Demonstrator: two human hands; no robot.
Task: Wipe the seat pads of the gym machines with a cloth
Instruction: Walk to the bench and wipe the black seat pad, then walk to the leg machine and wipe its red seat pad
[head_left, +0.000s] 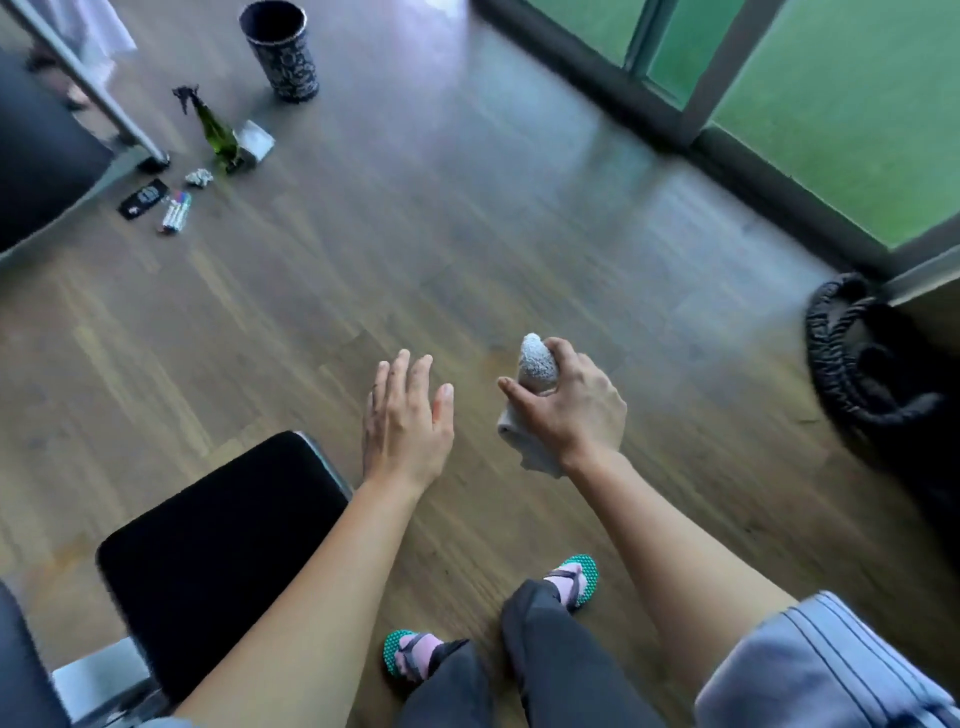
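So, right hand (571, 410): you grip the cloth with fingers and thumb curled round it, out over the bare floor (519, 234).
Cloth (537, 364): grey and bunched; one rounded end pokes up past your fingers and a loose end hangs below your palm. It touches no pad.
Left hand (405, 431): released, palm down, fingers straight and slightly spread, holding nothing, just beside your right hand.
Near seat pad (223, 545): black, on a metal frame, below and to the left of your left hand. Your left forearm crosses above its corner, and neither hand rests on it.
Far pad (36, 156): a dark cushion on a grey frame, well up and to the left of your left hand; too blurred to say more.
Floor clutter: a green bottle (218, 135), a dark cup (283, 52), some markers (174, 210) and a crumpled paper (199, 178) lie ahead of your left hand, well apart from it.
Rope (857, 364): a dark coil on the floor, off to the right of your right hand.
Done: you cannot tell whether either pad has been wiped; the black surfaces show no streak or damp patch you can read.
Left: by the look of it no wiping stroke is in hand. You have yet to bring the cloth down onto a pad and work across it, and the near seat pad is the closer one.
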